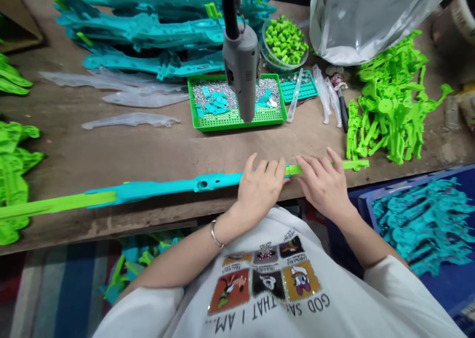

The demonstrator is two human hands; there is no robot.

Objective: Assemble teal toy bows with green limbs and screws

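Observation:
A long teal plastic toy part (163,188) with a green tip at its left end lies along the near edge of the wooden table (148,150). My left hand (261,187) rests palm down on its right end, fingers curled over it. My right hand (324,182) presses on a thin green plastic strip (352,164) that sticks out to the right. Both hands lie side by side, almost touching.
A grey electric screwdriver (241,66) hangs over a green tray (237,121) of screws and small teal pieces. Teal parts (148,31) are stacked at the back, green parts (393,105) at the right, clear parts (129,120) at the left. A blue crate (419,219) holds teal pieces.

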